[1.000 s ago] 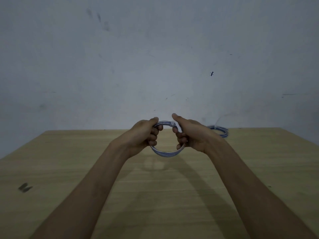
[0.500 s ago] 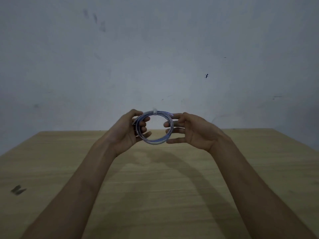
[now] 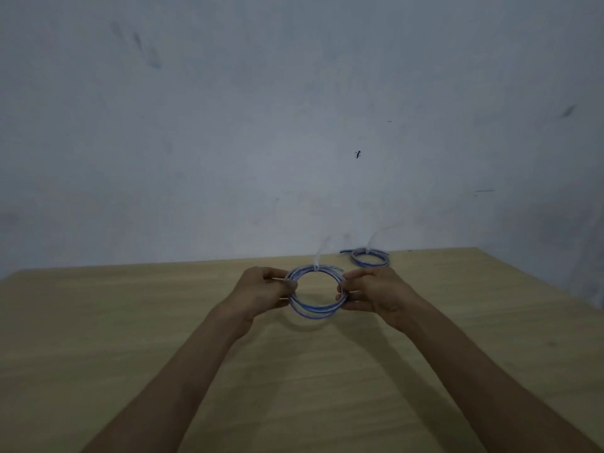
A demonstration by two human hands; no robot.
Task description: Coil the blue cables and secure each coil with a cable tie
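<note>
Two coils (image 3: pixel 316 294) (image 3: pixel 370 257) – wooden table (image 3: pixel 130 322), grey wall (image 3: pixel 228 125).

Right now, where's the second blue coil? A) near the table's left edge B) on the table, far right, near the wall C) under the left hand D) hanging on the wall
B: the second blue coil lies flat on the table at the far right by the wall, beyond the coil held in both hands.

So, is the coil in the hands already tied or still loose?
Tied: a pale cable tie wraps the top of the held coil, its tail sticking upward. How tight it is, I cannot tell.
</note>
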